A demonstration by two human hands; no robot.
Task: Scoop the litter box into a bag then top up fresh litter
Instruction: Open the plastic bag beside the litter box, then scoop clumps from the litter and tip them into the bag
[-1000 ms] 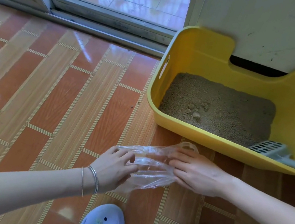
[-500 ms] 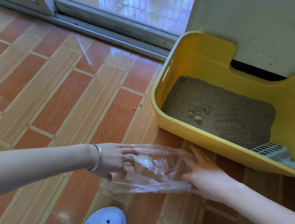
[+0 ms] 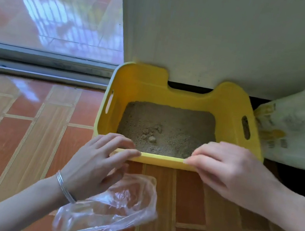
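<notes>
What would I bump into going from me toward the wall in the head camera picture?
Clear plastic bag → near rim of the yellow litter box, a hand on it at each side → litter with clumps → the box's notched far wall → white wall.

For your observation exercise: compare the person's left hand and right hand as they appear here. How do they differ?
The left hand wears thin silver bangles at the wrist; the right hand wears none. The left hand lies over the clear plastic bag on the floor; the right hand is clear of it. Both rest their fingers on the yellow litter box's near rim.
</notes>
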